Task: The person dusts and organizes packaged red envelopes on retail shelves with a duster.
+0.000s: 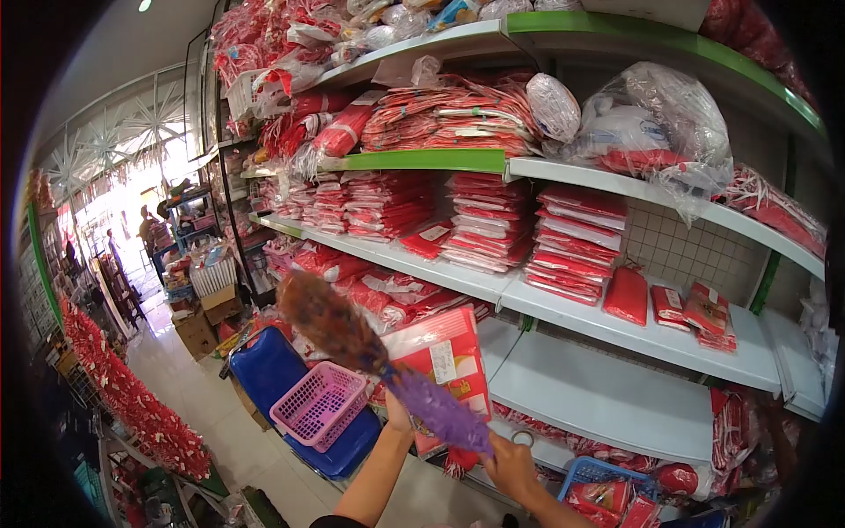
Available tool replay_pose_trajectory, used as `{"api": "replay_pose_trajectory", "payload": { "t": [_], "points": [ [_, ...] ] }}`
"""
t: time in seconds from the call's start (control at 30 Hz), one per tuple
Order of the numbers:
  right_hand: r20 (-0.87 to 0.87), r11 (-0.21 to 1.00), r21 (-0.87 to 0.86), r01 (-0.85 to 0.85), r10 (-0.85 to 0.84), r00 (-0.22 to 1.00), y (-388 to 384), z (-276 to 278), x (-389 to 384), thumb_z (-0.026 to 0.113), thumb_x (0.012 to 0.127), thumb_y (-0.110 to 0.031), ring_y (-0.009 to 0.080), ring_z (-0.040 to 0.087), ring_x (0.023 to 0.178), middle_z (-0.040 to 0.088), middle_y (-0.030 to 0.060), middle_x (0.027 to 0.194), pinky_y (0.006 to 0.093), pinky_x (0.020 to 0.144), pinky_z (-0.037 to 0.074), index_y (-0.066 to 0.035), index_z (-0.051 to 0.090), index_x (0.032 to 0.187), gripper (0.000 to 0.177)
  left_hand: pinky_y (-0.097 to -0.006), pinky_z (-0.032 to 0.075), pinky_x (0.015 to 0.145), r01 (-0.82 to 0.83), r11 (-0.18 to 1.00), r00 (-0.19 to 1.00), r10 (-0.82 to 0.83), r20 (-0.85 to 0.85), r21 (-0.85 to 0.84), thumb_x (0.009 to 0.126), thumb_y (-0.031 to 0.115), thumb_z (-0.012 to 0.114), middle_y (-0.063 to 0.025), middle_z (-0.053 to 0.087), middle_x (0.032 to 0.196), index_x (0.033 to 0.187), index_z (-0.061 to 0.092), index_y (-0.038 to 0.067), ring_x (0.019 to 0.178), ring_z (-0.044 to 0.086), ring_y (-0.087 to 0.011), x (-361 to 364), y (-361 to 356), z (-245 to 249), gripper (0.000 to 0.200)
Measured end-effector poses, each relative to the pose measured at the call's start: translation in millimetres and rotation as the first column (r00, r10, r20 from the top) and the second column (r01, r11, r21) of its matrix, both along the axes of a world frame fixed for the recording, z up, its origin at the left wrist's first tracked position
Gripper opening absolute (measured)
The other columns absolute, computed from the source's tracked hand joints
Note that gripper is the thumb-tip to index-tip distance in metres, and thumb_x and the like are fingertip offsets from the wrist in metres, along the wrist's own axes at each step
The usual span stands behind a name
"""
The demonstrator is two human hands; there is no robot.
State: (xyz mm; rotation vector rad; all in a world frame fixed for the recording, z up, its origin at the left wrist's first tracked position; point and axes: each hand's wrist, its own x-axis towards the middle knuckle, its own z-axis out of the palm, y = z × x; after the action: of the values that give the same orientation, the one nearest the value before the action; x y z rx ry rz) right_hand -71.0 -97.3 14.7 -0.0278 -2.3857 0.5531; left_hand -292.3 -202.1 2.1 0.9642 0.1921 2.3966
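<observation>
My right hand (pixel 510 462) is closed round the lower end of a feather duster (pixel 436 407), which has a purple part near the hand and a brown, blurred head pointing up and left. My left hand (pixel 399 415) is closed at the lower left edge of a red and white plastic-wrapped packet (pixel 449 356) with a white label. The duster passes in front of the packet and hides part of it and some of my left fingers.
A pink basket (pixel 321 403) sits on a blue chair (pixel 264 361) at the left. White shelves (pixel 607 378) bear stacks of red packets (pixel 576 238). Low on the right is a blue basket (pixel 607 471). Red garland (pixel 123 396) lines the far left.
</observation>
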Motion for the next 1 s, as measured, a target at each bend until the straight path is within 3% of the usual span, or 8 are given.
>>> {"api": "replay_pose_trajectory", "payload": {
  "t": [0.13, 0.23, 0.27, 0.37, 0.57, 0.8, 0.93, 1.0],
  "points": [
    [0.043, 0.883, -0.439, 0.169, -0.167, 0.985, 9, 13, -16, 0.058, 0.08, -0.016, 0.038, 0.058, 0.058, 0.056, 0.0232, 0.062, 0.0426, 0.053, 0.044, 0.009, 0.044, 0.118, 0.047, -0.0362, 0.043, 0.087, -0.154, 0.891, 0.974, 0.209, 0.084, -0.426, 0.092, 0.048, 0.032, -0.0086, 0.056, 0.103, 0.116, 0.048, 0.007, 0.094, 0.055, -0.0213, 50, -3, 58, 0.05],
    [0.14, 0.897, -0.377, 0.229, -0.189, 0.972, -6, 22, -8, 0.058, 0.08, -0.016, 0.0376, 0.059, 0.06, 0.058, 0.0229, 0.065, 0.0427, 0.055, 0.045, 0.01, 0.046, 0.114, 0.045, -0.0384, 0.045, 0.085, -0.221, 0.853, 0.944, 0.31, 0.118, -0.473, 0.092, 0.049, 0.031, -0.0101, 0.057, 0.102, 0.11, 0.05, 0.007, 0.091, 0.056, -0.0231, 50, 9, 57, 0.05],
    [0.133, 0.948, -0.289, 0.134, -0.099, 0.986, 3, -14, -10, 0.06, 0.079, -0.016, 0.0367, 0.059, 0.061, 0.059, 0.0227, 0.069, 0.0423, 0.056, 0.046, 0.008, 0.048, 0.112, 0.042, -0.0351, 0.042, 0.089, -0.121, 0.94, 0.985, 0.152, 0.075, -0.32, 0.093, 0.042, 0.03, -0.0082, 0.055, 0.107, 0.111, 0.05, 0.004, 0.099, 0.053, -0.0214, 27, 3, 31, 0.047],
    [0.174, 0.984, -0.175, 0.03, 0.001, 0.985, 3, -10, 3, 0.062, 0.078, -0.017, 0.0364, 0.059, 0.063, 0.06, 0.0223, 0.071, 0.0416, 0.057, 0.046, 0.005, 0.05, 0.11, 0.041, -0.0376, 0.047, 0.077, -0.152, 0.943, 0.981, 0.18, 0.069, -0.297, 0.093, 0.046, 0.03, -0.0105, 0.058, 0.092, 0.099, 0.052, 0.004, 0.084, 0.057, -0.0245, 7, -5, 17, 0.047],
    [0.131, 0.913, -0.393, 0.107, -0.06, 0.99, -10, -44, 2, 0.062, 0.079, -0.019, 0.0356, 0.059, 0.061, 0.059, 0.0211, 0.068, 0.0411, 0.055, 0.046, 0.004, 0.049, 0.113, 0.043, -0.0385, 0.05, 0.07, -0.164, 0.884, 0.968, 0.23, 0.102, -0.437, 0.091, 0.051, 0.031, -0.0112, 0.059, 0.086, 0.098, 0.052, 0.005, 0.078, 0.059, -0.0248, 22, 9, 37, 0.052],
    [-0.089, 0.687, -0.726, -0.035, -0.043, 0.995, -1, -39, -7, 0.059, 0.08, -0.019, 0.0362, 0.059, 0.061, 0.059, 0.0217, 0.069, 0.0421, 0.055, 0.045, 0.005, 0.046, 0.116, 0.045, -0.0379, 0.041, 0.091, 0.065, 0.981, 0.987, -0.037, 0.154, -0.185, 0.092, 0.045, 0.031, -0.0091, 0.054, 0.116, 0.121, 0.046, 0.006, 0.102, 0.053, -0.0246, 45, 24, 63, 0.05],
    [0.14, 0.837, -0.535, 0.111, -0.042, 0.989, 1, -62, 11, 0.057, 0.081, -0.017, 0.0342, 0.06, 0.061, 0.06, 0.0213, 0.07, 0.0404, 0.056, 0.046, 0.004, 0.047, 0.117, 0.043, -0.0381, 0.04, 0.092, -0.174, 0.946, 0.933, 0.247, 0.262, -0.273, 0.091, 0.046, 0.032, -0.0101, 0.054, 0.115, 0.121, 0.047, 0.006, 0.102, 0.052, -0.0248, 42, 30, 72, 0.052],
    [0.16, 0.924, -0.381, 0.026, 0.039, 0.986, 7, -71, 24, 0.057, 0.081, -0.016, 0.0345, 0.06, 0.061, 0.06, 0.0211, 0.071, 0.0399, 0.056, 0.046, 0.002, 0.047, 0.117, 0.041, -0.0405, 0.041, 0.091, -0.008, 0.999, 0.966, -0.005, 0.258, 0.049, 0.09, 0.046, 0.035, -0.0115, 0.054, 0.115, 0.12, 0.047, 0.005, 0.101, 0.053, -0.0269, 17, 28, 53, 0.052]
  ]
}}
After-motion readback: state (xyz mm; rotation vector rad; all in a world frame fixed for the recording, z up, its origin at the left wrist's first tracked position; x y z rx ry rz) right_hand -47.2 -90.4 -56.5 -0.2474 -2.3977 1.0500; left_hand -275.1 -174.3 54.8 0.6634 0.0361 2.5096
